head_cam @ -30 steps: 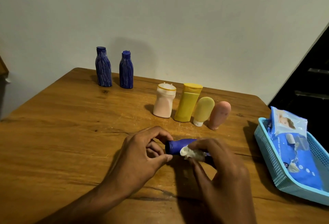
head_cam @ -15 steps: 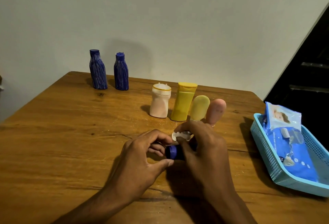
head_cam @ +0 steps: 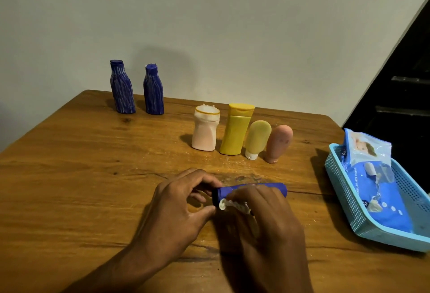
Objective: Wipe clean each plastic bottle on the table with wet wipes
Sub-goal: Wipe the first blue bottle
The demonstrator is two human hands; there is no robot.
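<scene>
A small blue bottle (head_cam: pixel 271 188) lies on its side across the wooden table (head_cam: pixel 81 176), near the front middle. My left hand (head_cam: pixel 179 202) pinches its left end between thumb and fingers. My right hand (head_cam: pixel 267 218) covers the bottle's body and grips a crumpled white wet wipe (head_cam: pixel 229 204) against it. Behind stand a pale pink bottle (head_cam: pixel 204 127), a yellow bottle (head_cam: pixel 236 128), a pale yellow tube (head_cam: pixel 257 138) and a pink tube (head_cam: pixel 278 142). At the back left stand two dark blue bottles (head_cam: pixel 122 87) (head_cam: pixel 153 90).
A light blue plastic basket (head_cam: pixel 342 190) sits at the table's right edge and holds a blue pack of wet wipes (head_cam: pixel 374 176). A pale wall runs behind the table. A dark staircase rises at the far right.
My right hand has slid back along the bottle toward me with the wipe, uncovering the bottle's right end. The left hand keeps its pinch on the left end.
</scene>
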